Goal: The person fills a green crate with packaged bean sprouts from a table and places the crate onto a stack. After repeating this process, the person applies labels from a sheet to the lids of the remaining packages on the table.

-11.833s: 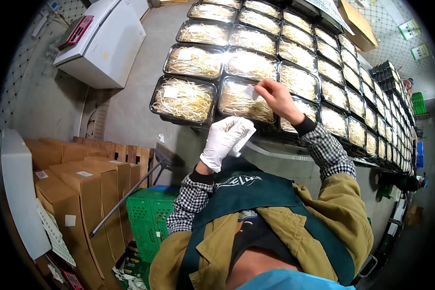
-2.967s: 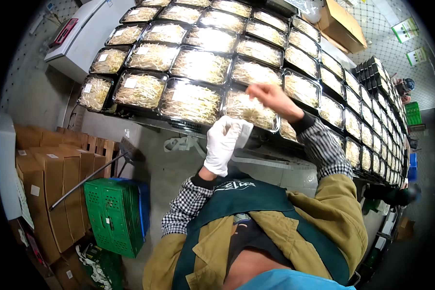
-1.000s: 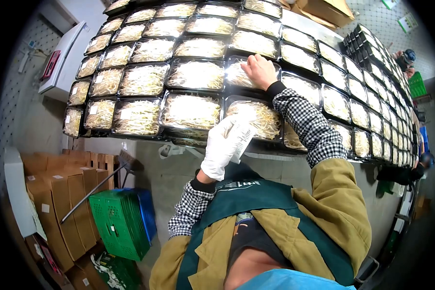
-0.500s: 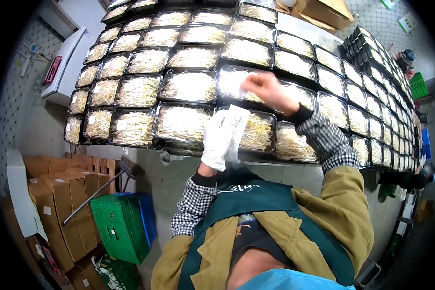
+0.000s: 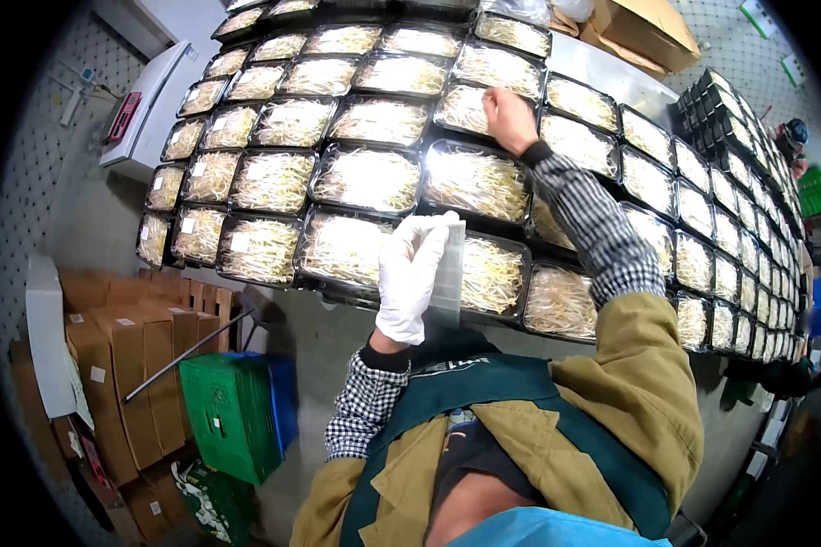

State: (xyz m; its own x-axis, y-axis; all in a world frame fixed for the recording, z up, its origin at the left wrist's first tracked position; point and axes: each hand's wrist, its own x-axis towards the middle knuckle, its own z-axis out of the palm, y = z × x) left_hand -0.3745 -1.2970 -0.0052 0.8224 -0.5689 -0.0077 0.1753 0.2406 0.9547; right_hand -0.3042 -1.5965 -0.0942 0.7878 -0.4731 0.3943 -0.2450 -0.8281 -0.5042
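My left hand (image 5: 409,278), in a white glove, is closed on a strip of labels (image 5: 448,283). The strip looks pale and see-through and hangs beside the fingers, over the front row of packs. Bare and stretched further out, my right hand (image 5: 509,118) is over a black tray of bean sprouts (image 5: 463,108) with a clear top. Its fingers are curled together; whatever they pinch, if anything, is hidden. Nearer to me lies another bean sprout tray (image 5: 476,182). Small white labels show on several packs at the left, such as this tray (image 5: 258,248).
Rows of packed trays cover the table, with taller stacks (image 5: 716,105) at the far right. An open cardboard box (image 5: 643,32) stands at the back. Brown cartons (image 5: 128,365), a green crate (image 5: 228,415) and a pole (image 5: 187,356) are on the floor at left.
My right hand has moved away from me to a tray further back. My left hand stays low with the strip, which now appears more see-through. The view has shifted slightly.
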